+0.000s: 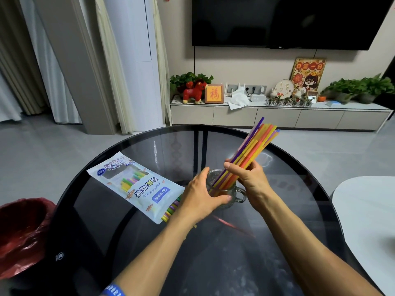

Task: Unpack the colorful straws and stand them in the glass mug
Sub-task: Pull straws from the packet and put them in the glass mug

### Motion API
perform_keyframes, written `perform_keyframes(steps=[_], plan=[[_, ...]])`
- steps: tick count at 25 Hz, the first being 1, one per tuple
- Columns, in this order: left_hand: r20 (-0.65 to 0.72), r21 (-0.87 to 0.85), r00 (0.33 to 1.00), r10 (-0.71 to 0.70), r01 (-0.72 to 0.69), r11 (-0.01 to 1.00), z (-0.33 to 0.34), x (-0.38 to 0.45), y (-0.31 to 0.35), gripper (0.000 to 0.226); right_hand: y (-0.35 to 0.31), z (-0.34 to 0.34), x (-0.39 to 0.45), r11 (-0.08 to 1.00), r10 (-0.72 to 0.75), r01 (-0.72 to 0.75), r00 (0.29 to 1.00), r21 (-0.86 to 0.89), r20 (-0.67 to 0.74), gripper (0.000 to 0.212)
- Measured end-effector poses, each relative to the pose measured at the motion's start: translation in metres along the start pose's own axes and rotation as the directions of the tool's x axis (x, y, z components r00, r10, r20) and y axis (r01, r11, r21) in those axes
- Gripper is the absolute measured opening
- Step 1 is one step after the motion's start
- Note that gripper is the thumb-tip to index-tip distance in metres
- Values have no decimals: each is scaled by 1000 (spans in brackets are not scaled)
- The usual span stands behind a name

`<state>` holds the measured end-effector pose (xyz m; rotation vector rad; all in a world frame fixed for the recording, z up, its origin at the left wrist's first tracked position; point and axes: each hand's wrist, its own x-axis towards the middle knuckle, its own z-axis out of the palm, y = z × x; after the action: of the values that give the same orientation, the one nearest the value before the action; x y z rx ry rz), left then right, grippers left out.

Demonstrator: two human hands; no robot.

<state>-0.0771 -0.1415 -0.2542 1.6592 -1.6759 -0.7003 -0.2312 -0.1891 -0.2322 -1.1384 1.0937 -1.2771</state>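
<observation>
A bundle of colourful straws (254, 146) leans up and to the right, its lower ends inside the glass mug (236, 194) at the middle of the round dark glass table (149, 242). My right hand (249, 178) is closed around the bundle just above the mug's rim. My left hand (205, 195) wraps the mug's left side, fingers across its front. The white straw packet (136, 186) lies flat to the left, with several straws poking out of its near end beside my left wrist.
A bin lined with a red bag (23, 233) stands at the table's left. A white tabletop (367, 223) overlaps the right edge. Behind the table are a TV cabinet (277, 116) with ornaments and plants, and a wall-mounted TV (288, 20).
</observation>
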Motion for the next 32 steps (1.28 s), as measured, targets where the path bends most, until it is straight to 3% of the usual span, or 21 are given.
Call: perform_keyframes(steps=[3, 5, 7, 8, 11, 13, 14, 16, 19, 21, 24, 25, 28, 32], plan=[[-72, 2, 997, 34, -34, 999, -19, -14, -10, 74, 5, -5, -17, 993, 64, -59, 997, -98, 46, 56], [-131, 187, 987, 96, -71, 980, -36, -26, -24, 52, 8, -12, -32, 967, 171, -158, 984, -201, 47, 74], [-22, 414, 999, 40, -27, 910, -50, -41, -44, 54, 9, -20, -48, 897, 266, -249, 964, -366, -5, 80], [60, 494, 998, -36, 2, 870, -54, -49, -54, 58, 8, -23, -57, 840, 278, -258, 960, -477, -29, 71], [176, 542, 977, -121, 7, 840, -64, -71, -71, 63, 16, -20, -83, 485, 297, -150, 955, -861, 1, 51], [199, 539, 974, -110, -15, 842, -69, -82, -72, 64, 21, -7, -100, 248, 263, -67, 965, -966, 1, 39], [209, 533, 972, -109, -20, 846, -71, -89, -71, 64, 25, 0, -107, 182, 224, -21, 974, -983, 20, 30], [211, 518, 973, -97, -27, 855, -73, -99, -70, 64, 34, 12, -115, 166, 164, 87, 980, -982, 114, 17], [213, 504, 974, -77, -41, 863, -73, -110, -67, 65, 44, 31, -119, 267, 162, 193, 957, -944, 241, 12], [228, 506, 970, -81, -47, 861, -72, -113, -64, 67, 40, 35, -115, 335, 154, 162, 963, -928, 223, 10], [236, 529, 968, -81, -58, 847, -72, -110, -62, 67, 29, 36, -110, 370, -43, 99, 995, -924, 89, 15], [233, 540, 969, -79, -62, 840, -71, -109, -62, 67, 28, 42, -112, 383, -66, 142, 990, -913, 126, 19], [225, 567, 972, -64, -77, 820, -66, -103, -60, 66, 45, 67, -122, 252, 13, 327, 940, -911, 341, 32], [226, 569, 972, -62, -80, 818, -62, -99, -60, 66, 49, 66, -120, 163, 86, 322, 937, -933, 338, 29]])
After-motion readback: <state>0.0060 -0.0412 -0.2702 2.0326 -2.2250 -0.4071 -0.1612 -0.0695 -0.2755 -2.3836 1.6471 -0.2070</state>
